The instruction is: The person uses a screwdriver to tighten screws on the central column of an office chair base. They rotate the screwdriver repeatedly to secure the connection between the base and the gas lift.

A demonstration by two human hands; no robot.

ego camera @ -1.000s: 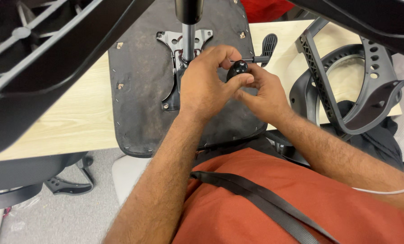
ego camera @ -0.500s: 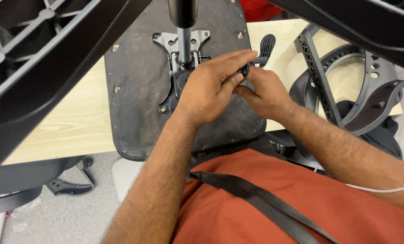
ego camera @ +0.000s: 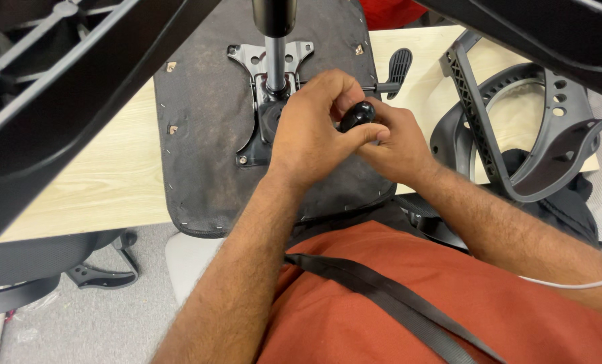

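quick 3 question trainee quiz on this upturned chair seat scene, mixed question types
1. True or false: both hands, left hand and right hand, meet at the glossy black round knob.
2. What does the dark fabric-covered upturned chair seat lie on?
A. pale wooden tabletop
B. grey floor
C. red cushion
3. Fill in: the flat black ribbed lever paddle lies toward the seat's ____ edge in the picture.

Key: 1 true; 2 A; 3 right

left hand [ego camera: 311,128] turned, uncovering the black knob [ego camera: 356,114].
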